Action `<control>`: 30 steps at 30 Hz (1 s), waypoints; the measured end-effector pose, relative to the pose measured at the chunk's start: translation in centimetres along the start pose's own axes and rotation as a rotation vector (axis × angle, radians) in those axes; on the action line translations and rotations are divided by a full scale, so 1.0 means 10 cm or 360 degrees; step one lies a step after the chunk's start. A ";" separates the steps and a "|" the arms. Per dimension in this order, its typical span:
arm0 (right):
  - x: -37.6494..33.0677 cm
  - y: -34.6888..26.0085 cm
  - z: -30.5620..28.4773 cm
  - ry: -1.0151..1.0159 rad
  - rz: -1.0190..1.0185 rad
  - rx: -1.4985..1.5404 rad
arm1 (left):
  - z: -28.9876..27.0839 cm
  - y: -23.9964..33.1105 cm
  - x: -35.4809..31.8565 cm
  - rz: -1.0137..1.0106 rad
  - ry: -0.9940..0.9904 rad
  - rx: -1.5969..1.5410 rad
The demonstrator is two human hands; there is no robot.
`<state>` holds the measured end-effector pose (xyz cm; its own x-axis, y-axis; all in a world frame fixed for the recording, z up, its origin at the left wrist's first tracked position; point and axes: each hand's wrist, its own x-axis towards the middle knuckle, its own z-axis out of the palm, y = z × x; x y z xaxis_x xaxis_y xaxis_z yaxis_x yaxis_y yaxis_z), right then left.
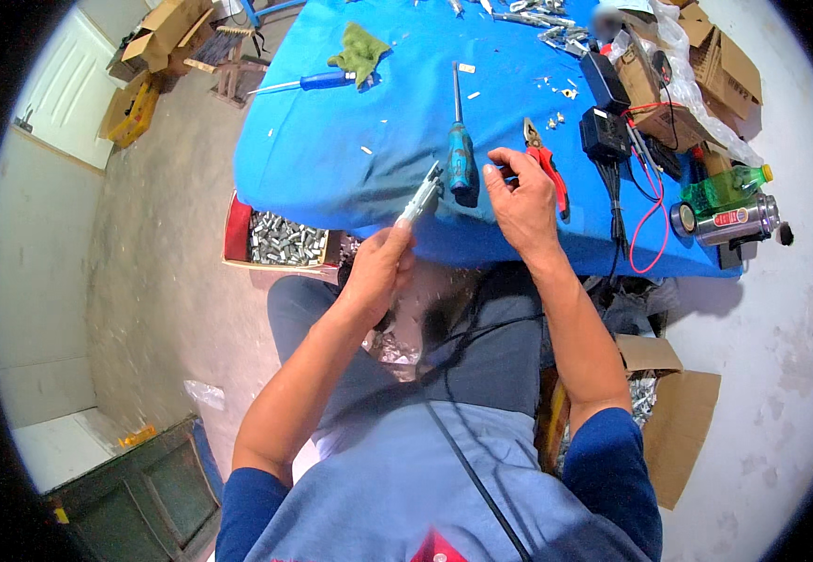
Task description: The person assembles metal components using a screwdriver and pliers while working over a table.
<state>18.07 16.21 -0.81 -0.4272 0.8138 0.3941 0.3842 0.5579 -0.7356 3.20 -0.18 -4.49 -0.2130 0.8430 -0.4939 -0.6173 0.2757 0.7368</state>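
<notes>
My left hand (383, 267) pinches a slim silver metal fitting (417, 203) by its lower end, over the table's near edge. The fitting tilts up and to the right; its exact kind cannot be made out. My right hand (523, 201) hovers over the blue cloth, fingers loosely curled, thumb and index tips slightly apart, with nothing visible between them. Just right of it are red-handled pliers (547, 169), jaws pointing away. A screwdriver (461, 155) with a worn teal handle lies between my hands, its shaft pointing to the far side.
Another blue screwdriver (317, 81) and a green rag (359, 51) lie far left on the blue-covered table (303, 169). Metal fittings (556, 28) lie at the back. Black adapters (605, 133), cables, a green bottle (729, 187) and a flask (739, 221) stand right. A box of metal pieces (285, 241) sits below left.
</notes>
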 end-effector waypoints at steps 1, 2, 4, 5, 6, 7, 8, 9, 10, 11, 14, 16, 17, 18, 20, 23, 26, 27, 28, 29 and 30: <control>0.00 0.02 -0.01 0.0005 0.0005 0.0019 | 0.00 0.01 0.01 -0.0006 -0.0013 -0.0017; 0.00 0.03 -0.02 0.0011 0.0010 0.0037 | -0.01 0.00 0.03 -0.0014 -0.0013 -0.0007; -0.04 0.01 -0.03 -0.0056 0.0068 0.0072 | -0.05 -0.03 0.07 -0.0031 -0.0006 0.0008; -0.06 -0.04 -0.04 -0.0126 0.0119 0.0088 | -0.06 -0.03 0.08 -0.0056 0.0002 -0.0006; -0.07 -0.08 -0.04 -0.0190 0.0175 0.0104 | -0.05 -0.03 0.10 -0.0084 0.0007 -0.0015; -0.06 -0.12 -0.01 -0.0229 0.0181 0.0049 | -0.04 -0.02 0.11 -0.0112 0.0014 -0.0025; -0.05 -0.16 0.04 -0.0268 0.0186 -0.0005 | 0.00 -0.02 0.11 -0.0122 0.0070 -0.0093; -0.04 -0.18 0.08 -0.0308 0.0189 -0.0060 | 0.10 0.01 0.09 -0.0129 0.0124 -0.0162; -0.02 -0.14 0.15 -0.0261 0.0057 -0.0212 | 0.15 0.03 0.08 -0.0136 0.0180 -0.0232; 0.00 -0.16 0.19 -0.0266 0.0053 -0.0306 | 0.14 0.02 0.09 -0.0169 0.0173 -0.0291; 0.08 -0.20 0.23 -0.0290 0.0113 -0.0507 | 0.10 0.02 0.09 -0.0271 0.0142 -0.0399; 0.12 -0.15 0.27 -0.0314 0.0252 -0.0520 | 0.07 0.02 0.10 -0.0337 0.0112 -0.0367; 0.15 -0.10 0.25 -0.0354 0.0287 -0.0472 | 0.08 0.03 0.10 -0.0337 0.0120 -0.0354; 0.18 -0.05 0.20 -0.0398 0.0320 -0.0424 | 0.09 0.04 0.10 -0.0336 0.0130 -0.0345; 0.19 -0.01 0.15 -0.0440 0.0290 -0.0307 | 0.09 0.03 0.10 -0.0331 0.0133 -0.0362; 0.16 -0.01 0.10 -0.0477 0.0578 0.0123 | 0.10 0.02 0.12 -0.0318 0.0094 -0.0401; 0.08 0.09 0.01 -0.0470 0.0990 0.0917 | 0.09 0.04 0.11 -0.0330 0.0059 -0.0391; 0.07 0.09 -0.01 -0.0416 0.1026 0.1059 | 0.10 0.06 0.10 -0.0350 0.0048 -0.0387; 0.05 0.08 -0.04 -0.0360 0.1061 0.1200 | 0.10 0.08 0.09 -0.0371 0.0036 -0.0383; 0.04 0.07 -0.05 -0.0302 0.1094 0.1341 | 0.09 0.08 0.09 -0.0366 0.0017 -0.0384; 0.03 0.08 -0.05 -0.0261 0.1095 0.1366 | 0.09 0.08 0.08 -0.0358 -0.0003 -0.0384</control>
<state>18.70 16.99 -1.00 -0.4679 0.8396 -0.2758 -0.0860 -0.3539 -0.9313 3.17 1.14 -3.89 -0.0497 0.7746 -0.6306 -0.8104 0.3378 0.4788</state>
